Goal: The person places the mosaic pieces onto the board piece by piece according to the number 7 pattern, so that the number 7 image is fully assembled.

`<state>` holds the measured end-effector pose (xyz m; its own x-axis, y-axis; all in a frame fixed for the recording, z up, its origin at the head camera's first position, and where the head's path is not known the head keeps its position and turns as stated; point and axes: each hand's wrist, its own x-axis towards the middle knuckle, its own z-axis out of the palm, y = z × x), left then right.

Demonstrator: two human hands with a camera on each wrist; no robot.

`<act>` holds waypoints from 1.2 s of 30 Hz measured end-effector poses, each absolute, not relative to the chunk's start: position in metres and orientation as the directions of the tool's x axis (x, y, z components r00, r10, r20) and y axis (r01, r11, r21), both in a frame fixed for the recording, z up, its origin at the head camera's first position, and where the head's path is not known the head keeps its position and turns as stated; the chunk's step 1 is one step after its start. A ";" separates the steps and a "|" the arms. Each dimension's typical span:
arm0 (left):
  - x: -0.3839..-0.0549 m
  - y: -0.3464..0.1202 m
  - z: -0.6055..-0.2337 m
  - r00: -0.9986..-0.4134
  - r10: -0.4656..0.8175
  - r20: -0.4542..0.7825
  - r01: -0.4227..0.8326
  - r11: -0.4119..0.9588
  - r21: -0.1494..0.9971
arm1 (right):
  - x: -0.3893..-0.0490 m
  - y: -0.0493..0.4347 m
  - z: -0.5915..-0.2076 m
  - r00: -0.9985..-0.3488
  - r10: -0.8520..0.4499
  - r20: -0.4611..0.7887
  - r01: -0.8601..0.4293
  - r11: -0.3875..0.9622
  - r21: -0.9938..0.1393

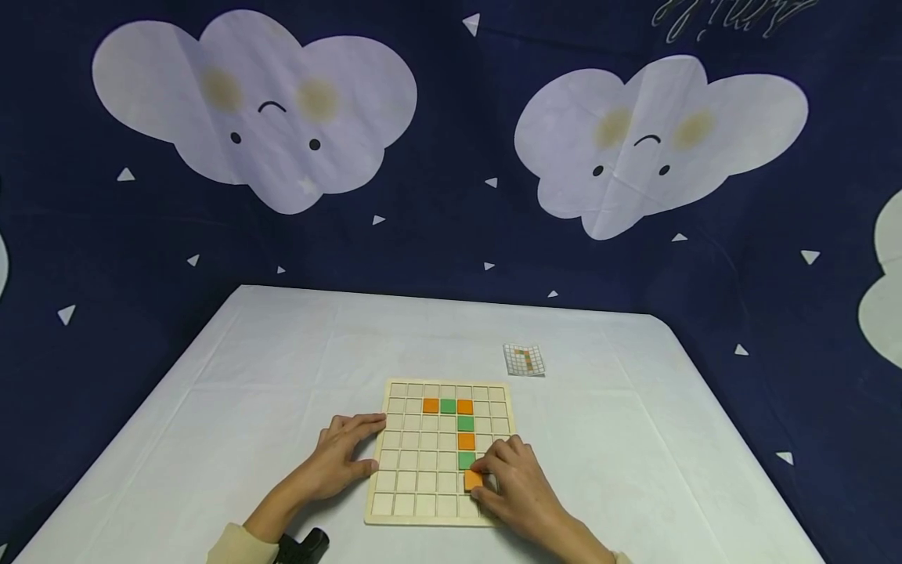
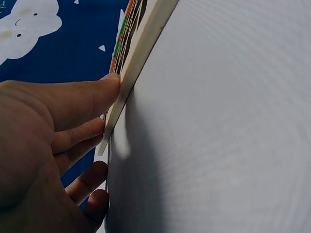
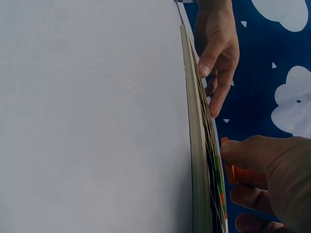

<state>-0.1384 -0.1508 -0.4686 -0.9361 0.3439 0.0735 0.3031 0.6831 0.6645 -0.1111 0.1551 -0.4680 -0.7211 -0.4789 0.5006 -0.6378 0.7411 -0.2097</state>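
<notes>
A wooden grid board (image 1: 417, 460) lies on the table, with orange and green square tiles in some of its cells. They form a row near the top, where a green tile (image 1: 448, 406) sits between two orange ones, and a column running down from the row's right end. My right hand (image 1: 520, 487) pinches an orange tile (image 1: 473, 481) between thumb and fingers, just below the lowest green tile (image 1: 467, 460). In the right wrist view that orange tile (image 3: 230, 167) appears tilted above the board. My left hand (image 1: 338, 458) touches the board's left edge with thumb and fingertips, fingers extended.
A small card (image 1: 524, 360) printed with a grid and a coloured pattern lies beyond the board's upper right corner. The white-covered table (image 1: 268, 376) ends at a dark blue cloth with clouds (image 1: 662, 149). A black object (image 1: 304, 546) is by the left wrist.
</notes>
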 end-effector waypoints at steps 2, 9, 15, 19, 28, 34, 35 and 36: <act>-0.138 -0.151 -0.468 -0.936 0.344 0.075 0.304 0.683 0.664 | -0.111 0.154 -0.468 -0.722 -0.480 0.498 -0.637 0.742 -0.209; -0.137 -0.150 -0.469 -0.933 0.343 0.105 0.325 0.681 0.656 | -0.112 0.150 -0.469 -0.741 -0.476 0.475 -0.623 0.751 -0.219; -0.137 -0.150 -0.468 -0.931 0.346 0.118 0.335 0.680 0.652 | -0.113 0.150 -0.471 -0.729 -0.485 0.482 -0.630 0.751 -0.196; -0.138 -0.150 -0.469 -0.931 0.347 0.111 0.331 0.681 0.653 | -0.113 0.150 -0.473 -0.722 -0.490 0.489 -0.633 0.753 -0.181; -0.139 -0.151 -0.470 -0.933 0.347 0.095 0.321 0.682 0.657 | -0.114 0.150 -0.473 -0.726 -0.489 0.483 -0.634 0.749 -0.194; -0.139 -0.150 -0.470 -0.930 0.351 0.109 0.332 0.677 0.657 | -0.114 0.150 -0.474 -0.714 -0.498 0.493 -0.646 0.740 -0.187; -0.139 -0.150 -0.470 -0.929 0.353 0.113 0.337 0.675 0.656 | -0.114 0.150 -0.474 -0.716 -0.498 0.489 -0.645 0.741 -0.189; -0.139 -0.150 -0.470 -0.927 0.356 0.118 0.343 0.674 0.654 | -0.114 0.149 -0.474 -0.719 -0.498 0.485 -0.643 0.741 -0.192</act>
